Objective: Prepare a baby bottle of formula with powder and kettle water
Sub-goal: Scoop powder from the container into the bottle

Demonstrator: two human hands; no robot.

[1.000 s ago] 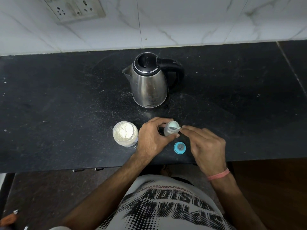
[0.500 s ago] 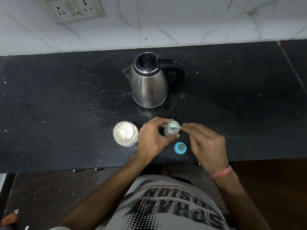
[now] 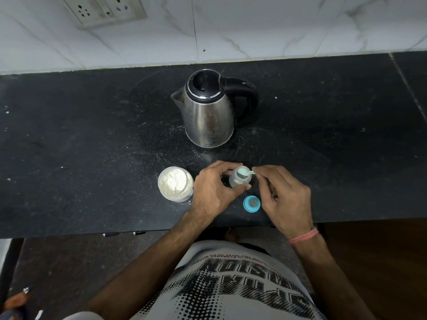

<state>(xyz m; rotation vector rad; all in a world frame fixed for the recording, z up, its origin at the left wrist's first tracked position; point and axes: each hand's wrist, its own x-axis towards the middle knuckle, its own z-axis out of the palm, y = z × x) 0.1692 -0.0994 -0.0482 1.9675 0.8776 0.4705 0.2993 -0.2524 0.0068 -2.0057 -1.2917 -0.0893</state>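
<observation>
A small clear baby bottle (image 3: 239, 179) stands open on the black counter (image 3: 92, 146). My left hand (image 3: 213, 190) grips it, fingers and thumb curled round its body. My right hand (image 3: 283, 197) pinches the handle of a small pale scoop (image 3: 245, 173) held over the bottle's mouth. An open jar of white formula powder (image 3: 175, 183) sits just left of my left hand. The bottle's blue cap with teat (image 3: 251, 203) lies on the counter below the bottle. A steel kettle (image 3: 209, 112) with black lid and handle stands behind.
The counter's front edge (image 3: 138, 232) runs just below my wrists. A white marble wall with a socket plate (image 3: 104, 9) rises behind the kettle. A seam (image 3: 406, 88) crosses the counter at far right.
My right hand has shifted slightly, with the scoop staying at the bottle's mouth. My left hand and the bottle have not moved.
</observation>
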